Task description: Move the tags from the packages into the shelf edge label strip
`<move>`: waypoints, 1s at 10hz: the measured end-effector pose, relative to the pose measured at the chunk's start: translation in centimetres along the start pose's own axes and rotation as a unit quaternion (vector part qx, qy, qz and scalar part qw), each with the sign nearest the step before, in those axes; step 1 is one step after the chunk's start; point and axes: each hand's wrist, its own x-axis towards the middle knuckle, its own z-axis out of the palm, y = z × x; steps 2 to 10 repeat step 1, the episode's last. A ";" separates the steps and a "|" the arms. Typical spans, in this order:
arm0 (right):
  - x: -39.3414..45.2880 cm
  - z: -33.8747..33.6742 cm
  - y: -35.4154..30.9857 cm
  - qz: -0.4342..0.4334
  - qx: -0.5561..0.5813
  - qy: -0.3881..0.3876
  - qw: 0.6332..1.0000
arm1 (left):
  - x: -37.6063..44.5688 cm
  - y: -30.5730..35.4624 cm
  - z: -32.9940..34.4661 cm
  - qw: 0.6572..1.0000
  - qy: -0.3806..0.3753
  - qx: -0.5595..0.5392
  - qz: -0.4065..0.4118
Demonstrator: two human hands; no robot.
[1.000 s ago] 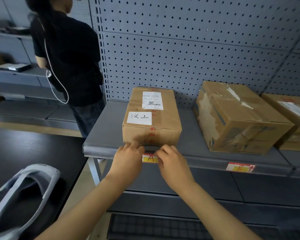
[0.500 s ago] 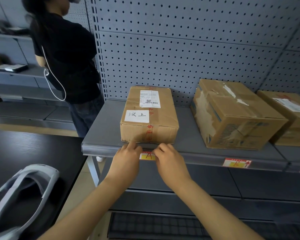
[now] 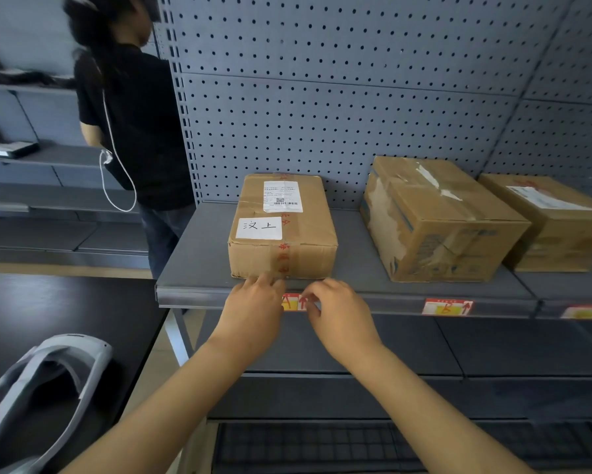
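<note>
A red and yellow tag (image 3: 294, 302) sits in the grey shelf edge label strip (image 3: 383, 302), below a cardboard package (image 3: 282, 227) with a white handwritten label. My left hand (image 3: 256, 309) covers the tag's left end and my right hand (image 3: 339, 313) pinches its right end, fingers pressed against the strip. Further right, a second tag (image 3: 447, 307) is in the strip under a larger worn package (image 3: 438, 217), and a third tag (image 3: 585, 312) lies under another package (image 3: 554, 220) at the frame's right edge.
A person in a black top (image 3: 134, 131) stands at the left beside the pegboard back panel (image 3: 356, 97). A black table (image 3: 48, 323) at lower left carries a grey headset (image 3: 45, 378). Lower grey shelves (image 3: 424, 343) run beneath.
Both hands stay on the tag at the strip; the fingers have shifted slightly. The view has drifted a little and the person at the left has turned.
</note>
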 end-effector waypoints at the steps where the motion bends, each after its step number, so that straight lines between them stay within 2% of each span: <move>1: -1.2 -1.3 0.0 0.009 0.005 0.008 1.000 | -0.8 1.1 -0.6 1.000 -0.004 0.026 0.017; 10: -1.2 -1.3 0.0 0.009 0.005 0.008 1.000 | -0.8 1.1 -0.6 1.000 -0.004 0.026 0.017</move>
